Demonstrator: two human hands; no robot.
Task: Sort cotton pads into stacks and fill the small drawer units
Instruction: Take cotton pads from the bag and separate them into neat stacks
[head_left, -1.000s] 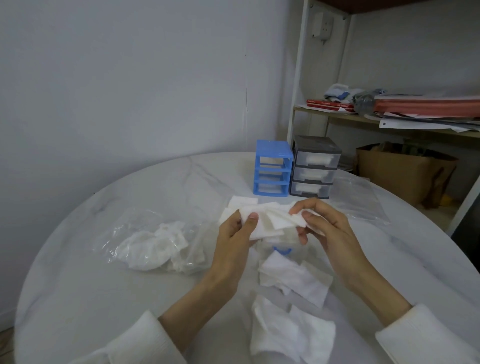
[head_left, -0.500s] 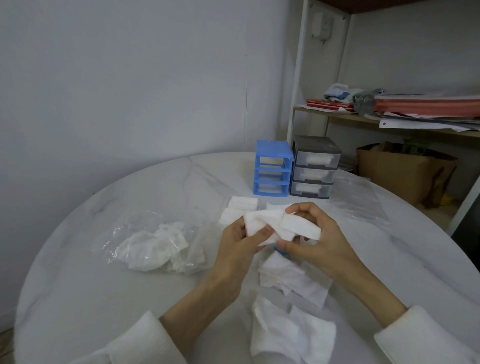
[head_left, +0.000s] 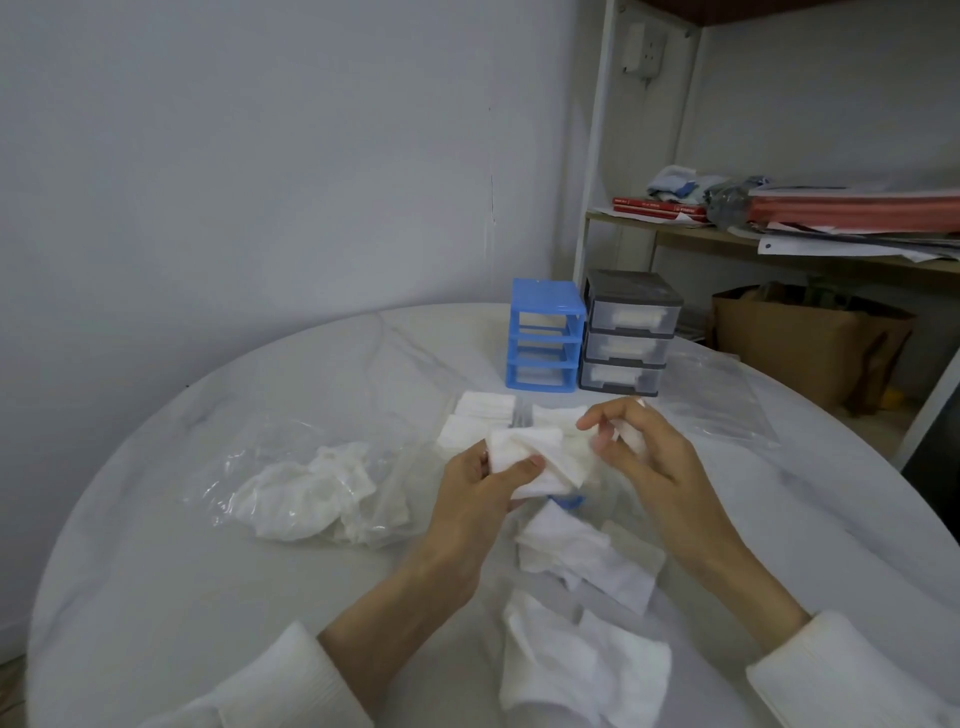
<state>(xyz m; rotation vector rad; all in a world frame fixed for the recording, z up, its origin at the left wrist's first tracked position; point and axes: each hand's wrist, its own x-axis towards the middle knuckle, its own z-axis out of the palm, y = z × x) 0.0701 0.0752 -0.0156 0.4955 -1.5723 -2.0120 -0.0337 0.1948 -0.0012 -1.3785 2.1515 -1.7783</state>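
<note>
Your left hand (head_left: 475, 480) pinches a bunch of white square cotton pads (head_left: 535, 457); your right hand (head_left: 641, 449), fingers curled, grips one pad. Square edges before stacking.

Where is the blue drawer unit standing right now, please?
In the head view, the blue drawer unit stands at the table's far edge, immediately left of the grey drawer unit, beyond both hands.

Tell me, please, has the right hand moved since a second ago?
Yes. The right hand has shifted slightly right, away from the left hand and its cotton pads, judged against the grey drawer unit.
</note>
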